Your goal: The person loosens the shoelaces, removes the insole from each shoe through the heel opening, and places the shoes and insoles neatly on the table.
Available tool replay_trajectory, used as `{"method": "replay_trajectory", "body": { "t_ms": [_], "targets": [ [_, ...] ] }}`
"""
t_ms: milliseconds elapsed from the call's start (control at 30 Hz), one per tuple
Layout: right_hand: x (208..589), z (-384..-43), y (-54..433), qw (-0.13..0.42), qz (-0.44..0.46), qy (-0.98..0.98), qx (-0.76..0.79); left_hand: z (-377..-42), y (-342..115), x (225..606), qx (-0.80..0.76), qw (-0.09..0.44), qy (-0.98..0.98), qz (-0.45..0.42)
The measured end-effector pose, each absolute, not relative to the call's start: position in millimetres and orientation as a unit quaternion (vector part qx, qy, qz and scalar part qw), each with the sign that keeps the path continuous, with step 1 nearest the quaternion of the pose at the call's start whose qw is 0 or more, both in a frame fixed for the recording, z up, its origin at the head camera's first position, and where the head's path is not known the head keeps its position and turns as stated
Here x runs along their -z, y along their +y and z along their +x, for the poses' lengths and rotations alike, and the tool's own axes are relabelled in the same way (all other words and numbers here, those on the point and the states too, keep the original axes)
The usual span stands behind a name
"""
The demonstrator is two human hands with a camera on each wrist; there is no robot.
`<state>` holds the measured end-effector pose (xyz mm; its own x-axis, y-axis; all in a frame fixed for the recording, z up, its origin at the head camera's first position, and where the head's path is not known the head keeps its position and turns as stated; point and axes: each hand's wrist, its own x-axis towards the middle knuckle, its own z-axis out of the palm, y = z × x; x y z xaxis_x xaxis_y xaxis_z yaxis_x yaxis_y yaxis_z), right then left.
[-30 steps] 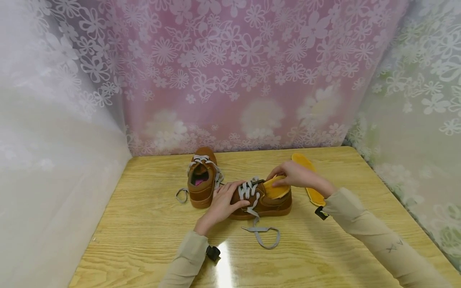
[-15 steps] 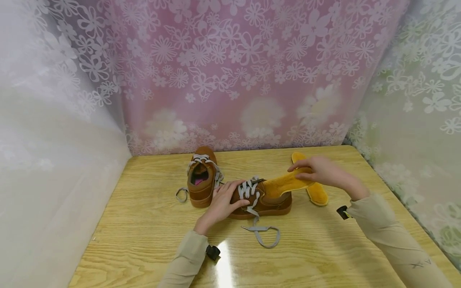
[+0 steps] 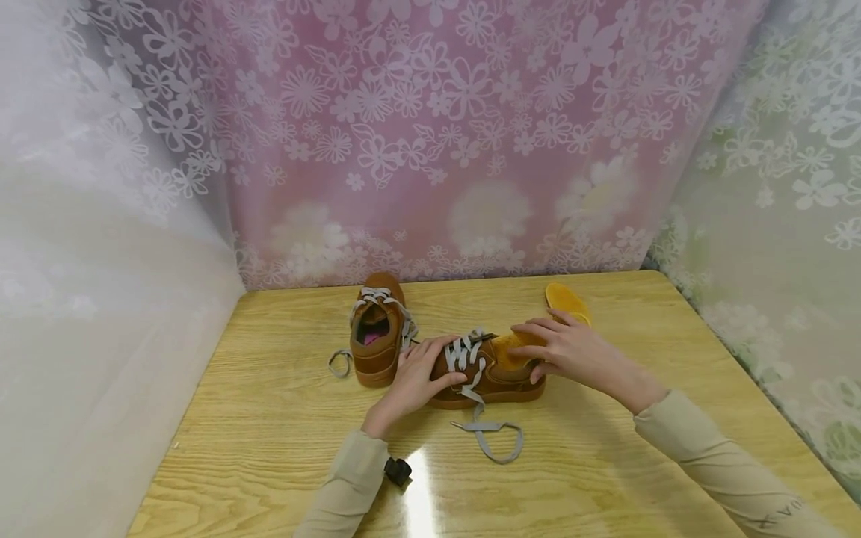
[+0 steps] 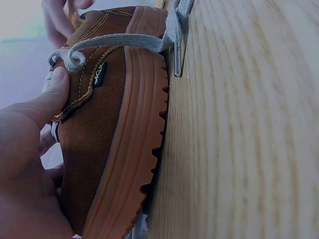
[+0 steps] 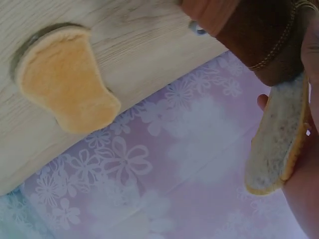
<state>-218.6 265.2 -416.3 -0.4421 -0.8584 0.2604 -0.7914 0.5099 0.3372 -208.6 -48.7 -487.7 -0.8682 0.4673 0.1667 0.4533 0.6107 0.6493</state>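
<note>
A brown lace-up shoe lies sideways across the table, sole down. My left hand grips its toe end, thumb over the near side; the left wrist view shows the thumb beside the laces. A yellow plush insole is partly inside the shoe's opening. My right hand holds the insole's outer part above the heel, with fingers spread over it. In the right wrist view, the insole's grey underside sticks out past the shoe's collar. The insole's front part is hidden inside the shoe.
A second brown shoe stands left of the held one, toe to the back. Another yellow insole lies at the back right, partly covered by my right hand. A loose grey lace loops onto the table in front. A flowered curtain hangs behind.
My right hand drew the insole's heel end out to the right half a second ago, and has since moved back left and down over the shoe with it. My left hand stays put.
</note>
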Motion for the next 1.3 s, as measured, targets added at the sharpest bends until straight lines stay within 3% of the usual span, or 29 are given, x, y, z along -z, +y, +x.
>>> {"method": "replay_trajectory", "body": {
  "t_ms": [500, 900, 1033, 1300],
  "targets": [
    [399.8, -212.2, 272.5, 0.17, 0.467, -0.862, 0.099, -208.7, -49.2, 488.7, -0.364, 0.017, 0.897, 0.25],
    [364.9, -199.9, 299.1, 0.28, 0.448, -0.849, -0.015, -209.4, -48.3, 488.3, -0.358, 0.013, 0.899, 0.252],
    [361.7, -196.4, 300.3, 0.291, 0.418, -0.858, -0.074, -208.6, -48.5, 487.1, -0.357, 0.013, 0.899, 0.254],
    [390.9, -211.6, 295.7, 0.33, 0.294, -0.893, -0.089, -207.4, -48.8, 487.2, -0.362, 0.005, 0.895, 0.26]
  ]
}}
